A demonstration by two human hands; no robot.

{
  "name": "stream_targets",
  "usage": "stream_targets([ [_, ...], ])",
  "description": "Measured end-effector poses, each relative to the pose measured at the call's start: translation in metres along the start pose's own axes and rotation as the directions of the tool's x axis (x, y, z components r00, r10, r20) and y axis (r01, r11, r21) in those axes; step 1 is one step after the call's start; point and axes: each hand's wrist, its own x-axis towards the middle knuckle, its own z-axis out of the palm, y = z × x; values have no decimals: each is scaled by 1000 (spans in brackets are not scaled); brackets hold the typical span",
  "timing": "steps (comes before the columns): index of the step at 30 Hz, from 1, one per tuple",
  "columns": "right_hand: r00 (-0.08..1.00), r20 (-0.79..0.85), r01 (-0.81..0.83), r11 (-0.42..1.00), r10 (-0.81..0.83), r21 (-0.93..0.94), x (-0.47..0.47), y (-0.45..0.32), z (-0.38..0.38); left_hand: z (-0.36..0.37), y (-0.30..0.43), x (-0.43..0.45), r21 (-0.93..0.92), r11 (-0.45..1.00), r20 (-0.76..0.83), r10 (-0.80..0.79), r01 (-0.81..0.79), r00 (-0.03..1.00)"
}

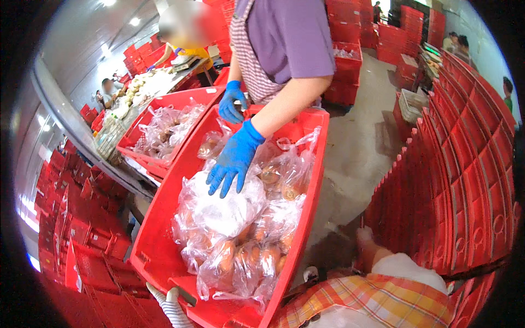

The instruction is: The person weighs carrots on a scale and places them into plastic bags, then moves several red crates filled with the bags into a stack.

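Note:
My left hand [174, 306], in a striped knit glove, grips the near end of a red plastic crate [154, 242] beside its handle opening. Inside lie clear plastic bags [233, 262] of orange-brown produce, with rounder pieces in the bags [289, 172] farther back. One bag [221, 205] in the middle is whitish with glare. My right hand [365, 238] hangs low at the right, near a tall stack of red crates [426, 197]; it is blurred, so its grip is unclear. Opposite me a co-worker's blue-gloved hand [236, 160] rests over the whitish bag, and their other gloved hand [232, 104] is by the far rim.
Another red crate [127, 143] of bagged goods stands at left, beside a long table [139, 108] with pale produce. A metal post [82, 135] slants past it. Red crates [90, 238] crowd the lower left. Concrete floor [348, 156] shows between the co-worker and the right-hand stack.

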Motion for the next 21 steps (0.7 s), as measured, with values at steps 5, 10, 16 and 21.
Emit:
stream_targets([
  [5, 985, -102, -122, 979, 140, 166, 119, 29, 46, 63, 59, -24, 243, 968, 52, 43, -55, 998],
  [10, 990, 21, -137, 989, 136, 61, 169, -16, 65, 45, 38, -10, 348, 928, 36, 126, -131, 991],
  [16, 903, 370, -430, 508, 219, 746, 320, -5, 73, 50, 37, -7, 464, 884, -54, 83, -49, 995],
  [21, 896, 390, -440, 543, 212, 715, 451, -23, 93, 37, 25, 4, 643, 761, -143, 6, 88, 990],
])
